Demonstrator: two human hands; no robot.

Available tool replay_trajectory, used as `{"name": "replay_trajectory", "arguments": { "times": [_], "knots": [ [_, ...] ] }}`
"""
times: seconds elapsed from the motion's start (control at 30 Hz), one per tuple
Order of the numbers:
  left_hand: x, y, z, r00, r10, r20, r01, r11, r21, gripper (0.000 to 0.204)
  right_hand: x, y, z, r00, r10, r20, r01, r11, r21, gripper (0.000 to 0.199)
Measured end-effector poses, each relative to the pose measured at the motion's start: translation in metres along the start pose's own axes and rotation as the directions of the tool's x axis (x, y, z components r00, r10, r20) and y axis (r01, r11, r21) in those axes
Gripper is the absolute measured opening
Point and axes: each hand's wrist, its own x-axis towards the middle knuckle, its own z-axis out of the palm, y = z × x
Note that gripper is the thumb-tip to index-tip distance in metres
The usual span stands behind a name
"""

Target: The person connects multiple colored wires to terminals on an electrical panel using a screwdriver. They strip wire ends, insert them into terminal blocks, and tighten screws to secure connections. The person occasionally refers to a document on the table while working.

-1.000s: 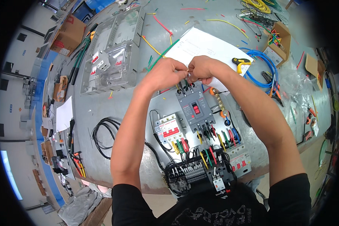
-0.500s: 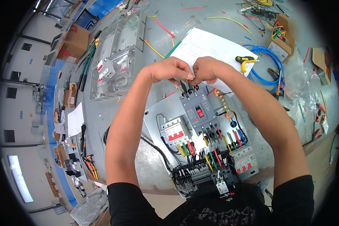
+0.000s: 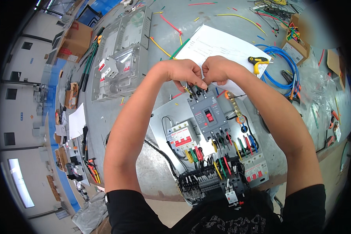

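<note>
Both my hands meet at the far end of a large grey circuit breaker (image 3: 207, 113) with a red switch lever. My left hand (image 3: 186, 74) is closed in a pinch, thumb and forefinger tips just above the breaker's far terminals. My right hand (image 3: 217, 70) is closed beside it, fingertips curled in toward the left thumb. What the fingers hold is too small and hidden to name. Short black wire ends show under the left fingers. The breaker is fixed on a metal mounting plate (image 3: 159, 121), with a smaller white breaker with red levers (image 3: 182, 136) to its left.
A brass terminal bar (image 3: 234, 104) lies right of the breaker. Nearer are a bundle of black wires (image 3: 201, 177) and more small breakers (image 3: 255, 171). Beyond lie paper sheets (image 3: 206, 43), a yellow-black hex key tool (image 3: 257, 63), a blue cable coil (image 3: 290, 64) and a clear-lidded grey enclosure (image 3: 123, 54).
My hands have come slightly lower and nearer the breaker's far terminals, the left thumb now pointing more down. The whole view has shifted a little.
</note>
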Motion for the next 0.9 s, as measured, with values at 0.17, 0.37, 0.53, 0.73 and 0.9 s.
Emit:
{"name": "replay_trajectory", "arguments": {
  "times": [0.17,0.37,0.53,0.73,0.9],
  "knots": [
    [0.004,0.009,0.004,0.999,-0.036,0.003,0.036,0.999,0.036,0.044,0.003,0.001,-0.001,1.0,-0.001,0.009,0.001,1.0,0.028,0.026],
    [0.01,0.009,0.006,1.0,-0.016,0.025,0.015,0.999,0.036,0.043,0.001,0.003,-0.001,1.0,-0.002,0.002,0.002,0.999,0.038,0.026],
    [0.015,0.013,0.009,0.999,-0.039,0.032,0.036,0.994,0.1,0.041,-0.001,0.003,0.001,1.0,-0.028,-0.003,0.028,0.998,0.053,0.026],
    [-0.01,-0.022,0.009,0.971,0.131,-0.2,-0.178,0.955,-0.236,0.028,-0.002,0.007,0.0,0.99,-0.14,-0.019,0.141,0.986,0.094,0.035],
    [-0.066,-0.034,0.03,0.808,0.4,-0.432,-0.493,0.861,-0.125,0.026,-0.016,0.006,-0.012,0.987,-0.142,0.08,0.118,0.962,0.247,0.038]
  ]
}}
